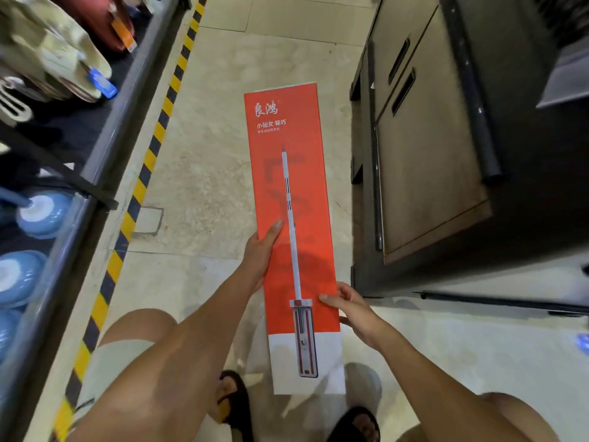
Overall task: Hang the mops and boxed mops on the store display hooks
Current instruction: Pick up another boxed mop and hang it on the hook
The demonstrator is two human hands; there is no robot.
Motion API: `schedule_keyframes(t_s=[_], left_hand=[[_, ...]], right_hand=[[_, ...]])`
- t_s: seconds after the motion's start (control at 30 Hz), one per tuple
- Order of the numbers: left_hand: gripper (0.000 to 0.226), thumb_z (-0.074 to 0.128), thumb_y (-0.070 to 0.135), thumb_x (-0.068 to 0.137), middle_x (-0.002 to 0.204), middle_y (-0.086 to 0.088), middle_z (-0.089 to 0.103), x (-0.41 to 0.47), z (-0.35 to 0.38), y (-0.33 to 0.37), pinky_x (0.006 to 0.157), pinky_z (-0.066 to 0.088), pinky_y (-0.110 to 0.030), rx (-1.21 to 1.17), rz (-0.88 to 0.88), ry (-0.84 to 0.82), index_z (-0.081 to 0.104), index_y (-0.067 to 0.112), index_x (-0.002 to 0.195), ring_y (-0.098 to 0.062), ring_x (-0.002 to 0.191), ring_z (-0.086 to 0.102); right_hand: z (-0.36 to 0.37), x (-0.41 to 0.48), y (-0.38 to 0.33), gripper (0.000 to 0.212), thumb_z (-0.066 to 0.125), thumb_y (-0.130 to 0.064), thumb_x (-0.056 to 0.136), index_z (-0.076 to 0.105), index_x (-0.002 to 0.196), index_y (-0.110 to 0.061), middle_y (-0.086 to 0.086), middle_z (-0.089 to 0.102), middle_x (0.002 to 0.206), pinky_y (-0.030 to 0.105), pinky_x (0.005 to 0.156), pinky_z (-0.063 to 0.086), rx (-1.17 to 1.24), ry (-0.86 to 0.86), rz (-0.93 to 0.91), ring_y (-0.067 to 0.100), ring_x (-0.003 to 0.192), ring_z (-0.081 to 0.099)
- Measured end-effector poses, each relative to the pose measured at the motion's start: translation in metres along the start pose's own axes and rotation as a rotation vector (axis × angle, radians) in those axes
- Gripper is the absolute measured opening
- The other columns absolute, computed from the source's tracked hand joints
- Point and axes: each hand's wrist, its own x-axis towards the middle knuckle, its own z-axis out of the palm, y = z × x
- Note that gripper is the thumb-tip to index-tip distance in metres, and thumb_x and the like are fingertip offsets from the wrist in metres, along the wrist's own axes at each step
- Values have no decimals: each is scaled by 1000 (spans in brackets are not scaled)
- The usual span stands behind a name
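While both clamp the long edges, left grip point(259, 253) sits mid-length and right grip point(353, 309) lower. The red boxed mop point(287, 138) lies flat above the floor point(207, 186). Advice: raise the top end, keep both holds and turn toward the display rack point(95, 173); no hooks are visible.

Your long, flat red-and-white cardboard mop box point(287, 186) is closed and held lengthwise, face up, with the red end away from you and the white end nearest. A flat mop is printed along it, head toward you. Your left hand point(261, 253) grips its left edge, your right hand point(353, 311) its right edge.
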Motion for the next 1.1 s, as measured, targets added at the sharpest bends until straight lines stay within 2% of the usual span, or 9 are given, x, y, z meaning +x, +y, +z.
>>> schedule_keyframes(t_s=[0.13,0.27,0.33,0.43,0.57,0.67,0.77,0.97,1.1], left_hand=[[59,75,58,88,118,-7,79,-78,11,59,97,61,-52,34,28,0,69,19,131,-27,107,77],[86,80,79,67,123,-2,77,-156,28,123,98,60,-54,102,51,32,65,27,133,-25,109,76],[92,79,84,62,125,1,76,-193,35,158,99,60,-53,132,67,39,63,32,136,-22,109,76],[77,80,71,75,127,3,75,-249,42,216,97,61,-51,110,106,-40,60,33,138,-20,110,76],[72,78,66,77,130,3,73,-313,48,296,88,64,-36,115,179,-50,57,35,138,-14,109,76],[59,73,60,80,132,6,70,-358,46,347,83,62,-23,129,221,-70,55,41,132,-5,105,74],[54,68,57,92,136,9,66,-394,37,396,93,60,-26,74,284,-104,49,40,140,-3,114,70],[82,75,69,77,134,2,71,-440,23,492,95,61,-37,0,478,-19,50,31,146,-17,119,72],[81,78,70,66,118,1,78,-461,13,502,88,63,-36,-28,500,190,64,26,131,-18,106,77]], right_hand=[[26,-64,-100,96,74,-59,79,25,157,-35,-10,44,141,35,96,50,35,177,-129,16,123,54],[43,-128,-231,116,78,-77,65,22,159,-39,-3,45,156,44,110,49,103,218,-367,17,133,55],[50,-165,-299,106,76,-72,73,23,159,-41,-5,49,153,40,107,52,103,246,-469,13,130,57],[60,-222,-393,87,70,-48,93,21,162,-28,-5,49,151,12,86,54,126,301,-627,9,126,57],[87,-299,-476,73,72,-45,92,41,152,-19,-10,62,136,11,93,49,49,377,-765,-11,116,61],[112,-350,-507,54,68,-34,97,50,145,-16,-16,65,123,2,84,46,33,424,-837,-18,104,62],[135,-392,-520,44,67,-27,99,54,140,-18,-14,67,124,5,87,46,33,435,-907,-12,109,64],[180,-436,-508,57,67,-38,95,47,147,-26,-9,66,133,20,92,55,27,276,-951,4,119,65],[205,-443,-492,68,68,-48,94,43,150,-20,-6,63,136,16,92,53,-12,187,-976,3,120,64]])
